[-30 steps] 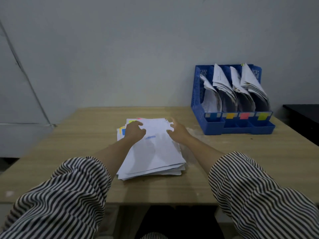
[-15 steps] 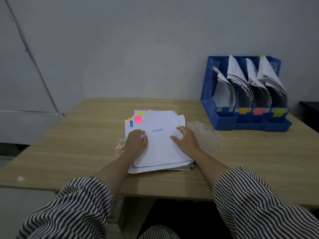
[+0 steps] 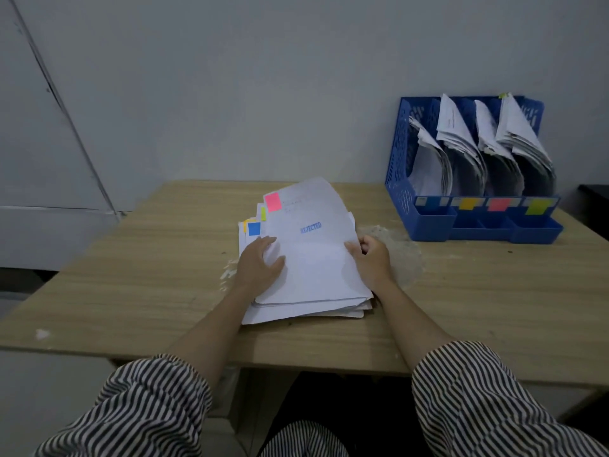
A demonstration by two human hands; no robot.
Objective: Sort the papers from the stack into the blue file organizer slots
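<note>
Top sheet [image 3: 316, 255] stamped REJECTED, pink tab [image 3: 273, 201] at its corner, was lifted off the stack [image 3: 296, 311] at the far end. Left hand [image 3: 258, 263] lay flat on its left edge; right hand [image 3: 370, 260] gripped the right edge. Blue organizer [image 3: 425, 222] stood well apart on the worktop [image 3: 131, 275], four slots holding papers.

Both forearms reach forward from rolled striped sleeves [image 3: 141, 404], bare from the elbow down and angled slightly toward each other. The left hand [image 3: 258, 263] lies palm down with its fingers [image 3: 267, 243] spread and nearly straight, thumb pointing right. The right hand [image 3: 370, 260] is turned on its edge, fingers curled under and thumb on top in a pinch, wrist straight in line with the forearm
</note>
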